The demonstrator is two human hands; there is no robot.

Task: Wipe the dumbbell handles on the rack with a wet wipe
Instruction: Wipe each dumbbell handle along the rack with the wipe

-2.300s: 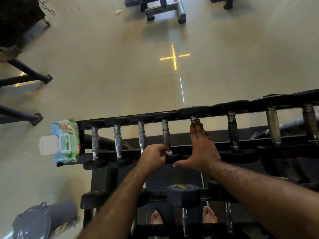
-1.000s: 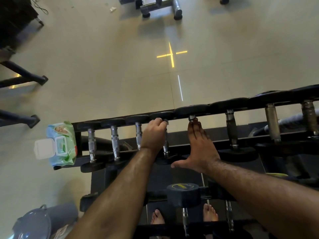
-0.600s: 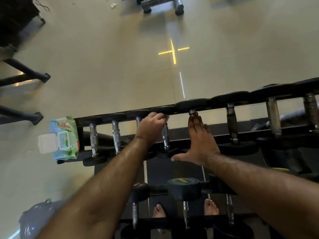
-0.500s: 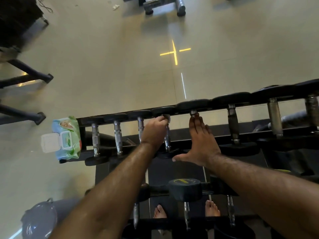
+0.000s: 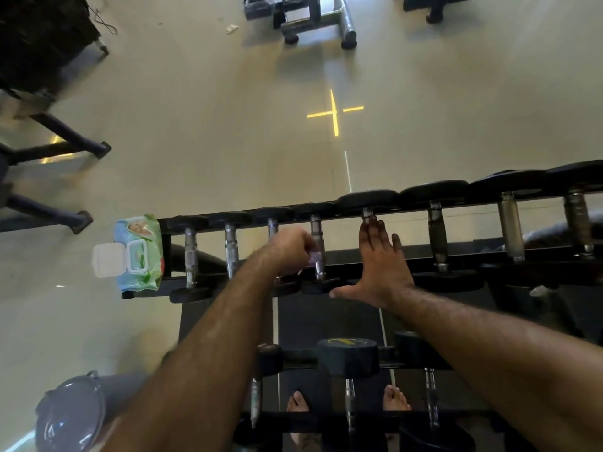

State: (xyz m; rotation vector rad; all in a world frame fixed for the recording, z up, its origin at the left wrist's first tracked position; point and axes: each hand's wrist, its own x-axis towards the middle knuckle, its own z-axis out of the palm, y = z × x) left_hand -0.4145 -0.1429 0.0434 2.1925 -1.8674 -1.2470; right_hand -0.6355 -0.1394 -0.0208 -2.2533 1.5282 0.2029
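Nearest to the camera are two bare feet (image 5: 395,398) on the dark mat, seen through the lower tier of the rack (image 5: 326,417), where a dumbbell with a yellow mark (image 5: 347,355) lies. At the lower left stands a grey bin (image 5: 70,415).

Above this, both forearms reach to the upper tier. The left hand (image 5: 287,252) is curled around the fourth handle (image 5: 317,247) from the left, and a small pale piece at its fingers is probably the wet wipe (image 5: 312,257) — it is blurred, so this is a judgement. The right hand (image 5: 378,265) lies flat with straight fingers on the next dumbbell, its thumb spread to the side and its fingertips (image 5: 370,225) near the far end of that handle; it holds nothing.

The handles are stiff knurled metal, and the dumbbells look heavy enough to stay in place under rubbing. The wipe is soft, thin and wet, so it may slip or bunch up — it seems best to wrap it fully around the bar and hold it from both sides.

At the left end of the rack rests the wipes pack (image 5: 138,252) with its lid open. Further away are the pale floor with a yellow cross (image 5: 334,112) and other equipment frames (image 5: 313,17).
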